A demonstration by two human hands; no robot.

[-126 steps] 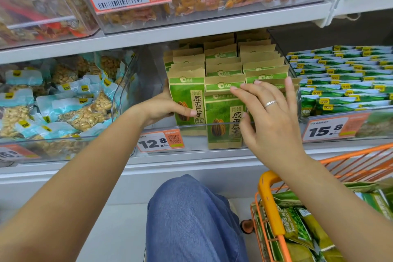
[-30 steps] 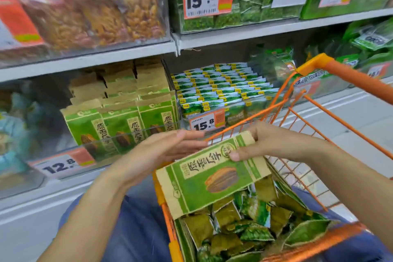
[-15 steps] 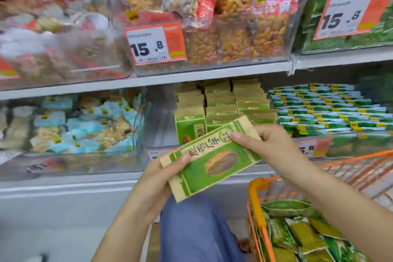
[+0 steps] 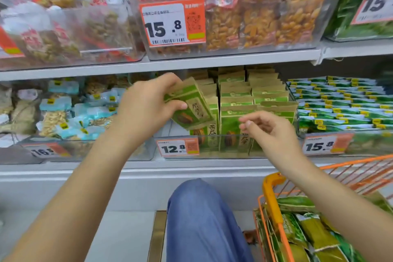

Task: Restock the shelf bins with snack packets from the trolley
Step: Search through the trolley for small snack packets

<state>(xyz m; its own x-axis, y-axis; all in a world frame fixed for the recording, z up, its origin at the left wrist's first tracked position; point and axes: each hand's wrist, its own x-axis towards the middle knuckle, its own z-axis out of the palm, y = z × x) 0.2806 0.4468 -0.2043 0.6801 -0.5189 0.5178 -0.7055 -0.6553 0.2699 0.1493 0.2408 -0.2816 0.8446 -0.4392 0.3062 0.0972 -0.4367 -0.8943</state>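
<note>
Head view: a green and tan packet (image 4: 191,106) is pinched by the left hand (image 4: 146,108), with the thumb on its front and the fingers curled over its top edge. The packet is tilted and is held at the left front corner of the clear bin (image 4: 225,147), touching the first packets of the row. Inside the bin, the same packets (image 4: 251,95) are stood upright in rows, up to the back. The right hand (image 4: 270,132) is held in front of the bin, to the right of the packet, and nothing is held in it; its fingers are loosely curled, with the thumb close to the forefinger. On the front wall of the bin a price tag (image 4: 177,148) with 12.8 is fixed. Left of the bin, pale blue bags (image 4: 63,110) of nuts are piled. Right of the bin, flat green packs (image 4: 338,104) are laid in rows. Below and right of the bin, an orange trolley (image 4: 274,198) with more green packets is seen, and a knee in blue cloth (image 4: 202,219) is seen below the bin.
</note>
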